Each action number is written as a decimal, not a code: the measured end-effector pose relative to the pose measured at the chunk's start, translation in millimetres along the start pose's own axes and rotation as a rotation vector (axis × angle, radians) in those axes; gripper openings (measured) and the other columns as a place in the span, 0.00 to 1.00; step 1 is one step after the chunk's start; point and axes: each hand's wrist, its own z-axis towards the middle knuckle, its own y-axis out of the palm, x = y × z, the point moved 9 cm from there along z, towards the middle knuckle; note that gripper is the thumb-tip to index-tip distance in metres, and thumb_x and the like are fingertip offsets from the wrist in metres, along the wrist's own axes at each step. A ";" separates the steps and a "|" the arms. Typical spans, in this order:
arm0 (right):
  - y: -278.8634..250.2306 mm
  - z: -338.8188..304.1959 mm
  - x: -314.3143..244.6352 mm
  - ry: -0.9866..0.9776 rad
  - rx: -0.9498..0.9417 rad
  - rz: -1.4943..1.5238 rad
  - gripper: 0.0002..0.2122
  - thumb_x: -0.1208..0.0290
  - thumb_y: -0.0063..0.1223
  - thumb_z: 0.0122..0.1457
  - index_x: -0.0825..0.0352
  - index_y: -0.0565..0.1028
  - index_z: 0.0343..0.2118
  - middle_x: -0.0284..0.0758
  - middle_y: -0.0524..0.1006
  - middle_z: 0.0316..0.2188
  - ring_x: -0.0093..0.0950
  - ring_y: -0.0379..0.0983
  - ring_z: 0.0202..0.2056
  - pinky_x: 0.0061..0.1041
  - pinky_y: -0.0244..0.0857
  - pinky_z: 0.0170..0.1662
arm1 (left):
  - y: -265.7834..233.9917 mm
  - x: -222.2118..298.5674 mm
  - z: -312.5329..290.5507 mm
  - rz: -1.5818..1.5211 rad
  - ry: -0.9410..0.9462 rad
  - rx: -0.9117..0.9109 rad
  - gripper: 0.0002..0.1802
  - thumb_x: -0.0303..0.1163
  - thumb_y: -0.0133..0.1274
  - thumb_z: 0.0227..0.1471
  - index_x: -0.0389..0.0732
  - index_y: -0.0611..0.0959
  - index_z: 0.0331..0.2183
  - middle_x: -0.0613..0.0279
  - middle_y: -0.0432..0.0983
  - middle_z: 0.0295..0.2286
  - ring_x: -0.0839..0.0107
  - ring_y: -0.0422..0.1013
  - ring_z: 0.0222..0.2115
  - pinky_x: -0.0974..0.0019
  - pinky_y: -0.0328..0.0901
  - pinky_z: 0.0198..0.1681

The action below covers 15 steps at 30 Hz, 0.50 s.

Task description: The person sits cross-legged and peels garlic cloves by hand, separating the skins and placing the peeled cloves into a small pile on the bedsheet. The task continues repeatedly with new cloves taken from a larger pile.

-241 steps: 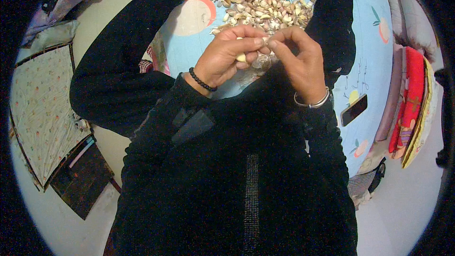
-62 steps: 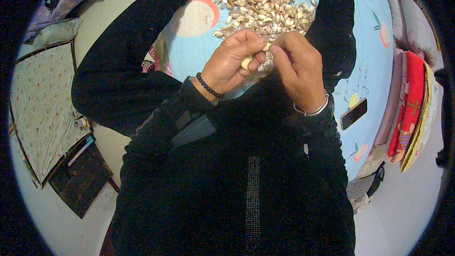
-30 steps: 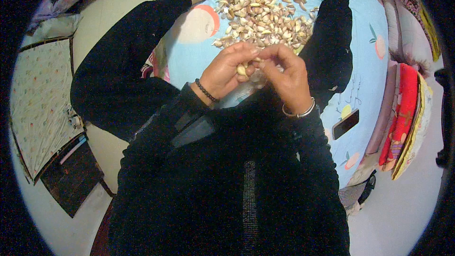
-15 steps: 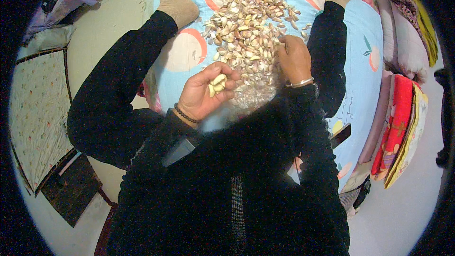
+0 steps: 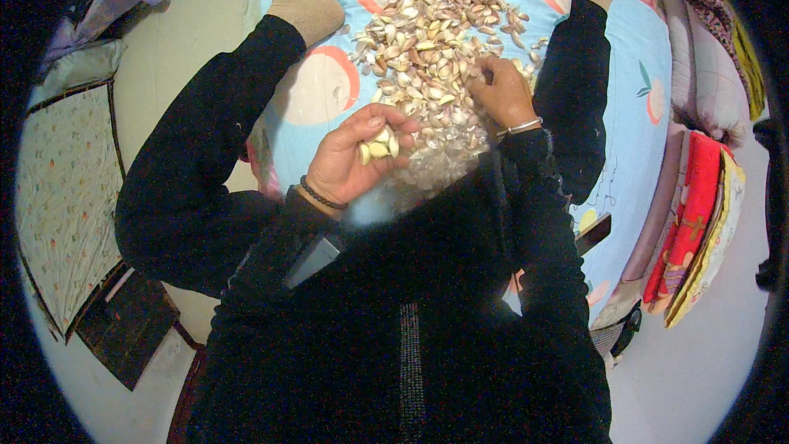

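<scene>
Several pale, peeled garlic cloves (image 5: 379, 148) rest in my left hand (image 5: 349, 156), whose fingers curl around them. This hand is over the near left side of a heap of garlic cloves (image 5: 427, 45), mostly still in their papery skins. At the heap's right edge my right hand (image 5: 505, 94) has its thumb and fingers bent together down among the cloves. Whatever lies between those fingertips is too small to make out. Loose garlic skins (image 5: 440, 160) gather at the near end of the heap, close to my lap.
The heap lies on a light blue cloth (image 5: 316, 136) with a fruit print, between my outstretched legs. A dark phone-like object (image 5: 593, 234) is by my right thigh. A grey flat object (image 5: 312, 261) lies by my left forearm. Folded red fabric (image 5: 689, 214) is at the right.
My right hand has moved slightly up and left, its fingertips now in among the cloves. The left hand has turned a little, and the peeled cloves in it sit more spread out.
</scene>
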 end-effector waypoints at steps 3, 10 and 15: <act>1.8 -4.3 -0.9 0.005 -0.062 -0.042 0.09 0.67 0.55 0.42 0.68 0.73 0.25 0.47 0.73 0.26 0.45 0.71 0.32 0.39 0.64 0.35 | -2.9 -0.7 2.2 -0.049 -0.004 -0.017 0.12 0.31 0.45 0.53 0.36 0.72 0.39 0.55 0.71 0.36 0.69 0.69 0.34 0.67 0.68 0.34; 1.4 -18.5 -6.9 -0.035 -0.030 -0.207 0.09 0.68 0.53 0.44 0.67 0.73 0.26 0.43 0.73 0.26 0.42 0.70 0.32 0.37 0.63 0.34 | -20.6 -6.6 3.1 0.138 -0.047 0.151 0.11 0.33 0.46 0.54 0.38 0.75 0.38 0.64 0.73 0.29 0.77 0.70 0.28 0.74 0.66 0.29; 1.9 -22.1 -3.7 -0.012 -0.056 -0.153 0.09 0.67 0.52 0.44 0.66 0.73 0.27 0.43 0.73 0.27 0.42 0.70 0.32 0.37 0.63 0.34 | -24.7 -7.7 1.7 0.234 -0.041 0.219 0.10 0.33 0.47 0.54 0.38 0.76 0.35 0.65 0.74 0.26 0.78 0.70 0.24 0.75 0.65 0.26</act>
